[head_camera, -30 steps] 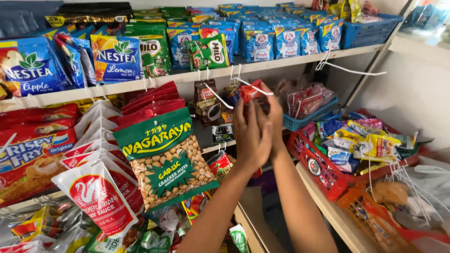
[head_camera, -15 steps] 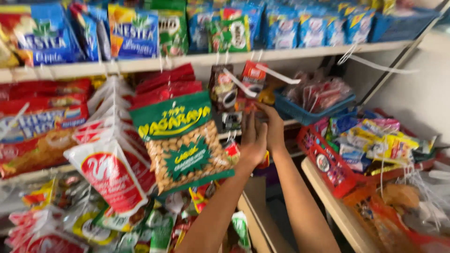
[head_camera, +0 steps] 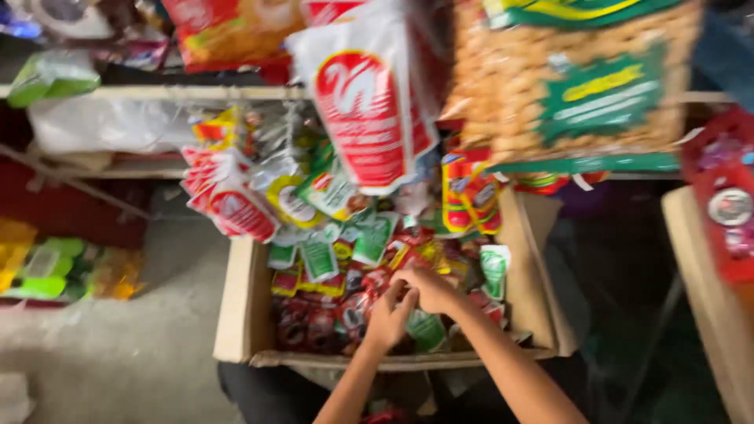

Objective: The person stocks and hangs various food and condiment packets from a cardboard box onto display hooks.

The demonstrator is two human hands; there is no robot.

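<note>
step: rummaging sachets [head_camera: 369, 302] in cardboard box [head_camera: 236, 314] | left hand [head_camera: 390, 316], right hand [head_camera: 428, 289] clenched on sachets | next: firm pinch needed

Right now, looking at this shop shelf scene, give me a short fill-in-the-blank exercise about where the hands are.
1. Both hands, left hand and right hand, reach into an open brown ____ box.
2. The box holds small red and ____ sachets.
3. Above the box hangs a white pouch with a ____ oval label.

Missing words: cardboard; green; red

Both hands [head_camera: 408, 302] among small sachets [head_camera: 357, 302] inside an open cardboard box [head_camera: 236, 314]
</note>
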